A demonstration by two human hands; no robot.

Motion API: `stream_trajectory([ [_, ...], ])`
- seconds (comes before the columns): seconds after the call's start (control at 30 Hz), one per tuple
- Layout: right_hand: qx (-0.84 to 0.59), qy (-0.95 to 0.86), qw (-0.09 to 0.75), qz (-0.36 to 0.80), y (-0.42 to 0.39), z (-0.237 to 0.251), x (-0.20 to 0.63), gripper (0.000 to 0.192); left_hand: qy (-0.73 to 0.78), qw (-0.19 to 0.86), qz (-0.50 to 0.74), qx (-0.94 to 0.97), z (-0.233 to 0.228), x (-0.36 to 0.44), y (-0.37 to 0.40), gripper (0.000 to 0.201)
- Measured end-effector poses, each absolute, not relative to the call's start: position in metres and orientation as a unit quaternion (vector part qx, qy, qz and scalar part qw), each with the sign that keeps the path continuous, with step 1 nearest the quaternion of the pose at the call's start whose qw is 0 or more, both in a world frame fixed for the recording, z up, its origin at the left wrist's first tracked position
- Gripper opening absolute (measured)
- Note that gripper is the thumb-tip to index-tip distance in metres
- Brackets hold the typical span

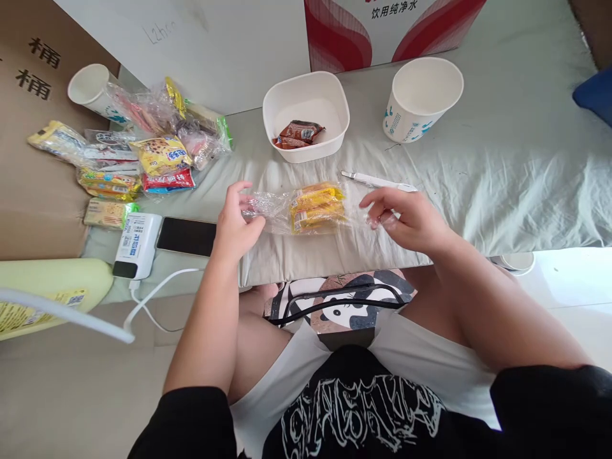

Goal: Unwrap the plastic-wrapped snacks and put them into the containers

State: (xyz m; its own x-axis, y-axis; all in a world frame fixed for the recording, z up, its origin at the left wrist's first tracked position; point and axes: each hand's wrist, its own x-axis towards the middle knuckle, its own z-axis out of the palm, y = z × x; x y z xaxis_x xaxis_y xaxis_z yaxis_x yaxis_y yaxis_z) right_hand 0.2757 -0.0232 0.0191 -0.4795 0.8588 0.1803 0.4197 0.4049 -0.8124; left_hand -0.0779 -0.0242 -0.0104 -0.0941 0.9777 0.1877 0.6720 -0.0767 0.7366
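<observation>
Your left hand (236,223) pinches the twisted left end of a clear plastic snack pack (315,207), thumb and fingers pressed together on the crinkled film, while your right hand (406,220) pinches the right end the same way, the other fingers loosely curled. The pack, with its yellow wrapped bars inside, hangs taut between your hands just above the front edge of the cloth-covered worktop (502,172). To open it cleanly, I would keep both pinches close to the film's seam rather than out at the loose tails, and pull apart evenly so the bars do not spill off the near edge toward your lap. Holding the pack a little further in over the cloth looks safer. The white square bowl (306,115), already holding a couple of brown-wrapped snacks (297,134), sits just beyond the pack, and the white pen-like tool (377,182) lies near your right hand, within reach if the film resists. The paper cup (421,99) stands further right; the snack pile (143,153), phone (186,236) and power bank (136,245) lie well left.
</observation>
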Motion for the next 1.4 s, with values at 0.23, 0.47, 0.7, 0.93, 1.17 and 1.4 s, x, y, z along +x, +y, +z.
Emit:
stream_trajectory([
  [0.23,-0.229,-0.845,0.157,0.457,-0.022,0.016,0.279,0.029,0.562,0.187,0.292,0.751,-0.007,-0.062,-0.029,0.038],
  [0.47,-0.246,-0.814,0.104,0.516,-0.012,0.016,0.272,0.04,0.525,0.156,0.301,0.781,-0.001,-0.053,-0.03,0.015],
  [0.7,-0.422,-0.838,0.134,0.318,-0.012,0.003,0.259,0.023,0.496,0.128,0.358,0.781,0.026,-0.054,-0.052,0.013],
  [0.93,-0.512,-0.809,0.169,0.231,-0.016,0.0,0.25,0.023,0.389,0.573,0.064,0.719,0.042,-0.064,-0.057,0.023],
  [1.17,-0.508,-0.811,0.239,0.163,-0.025,-0.004,0.24,0.036,0.547,0.355,0.44,0.618,0.015,-0.074,-0.044,0.027],
  [1.4,-0.388,-0.867,0.285,0.13,-0.031,-0.014,0.227,0.042,0.526,0.301,0.253,0.754,-0.003,-0.038,-0.034,0.044],
])
